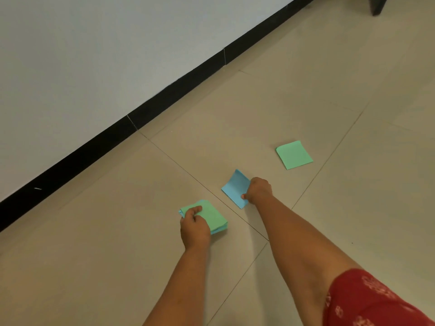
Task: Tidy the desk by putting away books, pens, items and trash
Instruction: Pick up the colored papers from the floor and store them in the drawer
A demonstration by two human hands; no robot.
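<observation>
A: What does the room look like?
B: Large beige floor tiles [117, 267] with thin dark joints, a plain white wall [82, 55], and a black skirting board [164, 97] between them

A: Any furniture?
B: Only a dark furniture leg [378, 4] at the top right corner

Indoor room: beige tiled floor [117, 267], white wall [94, 55], black skirting [164, 95].

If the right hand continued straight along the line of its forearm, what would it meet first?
Most likely nothing but bare floor, then the black baseboard. The right hand pinches the blue note; the loose green note lies off to the right of that line.
</observation>
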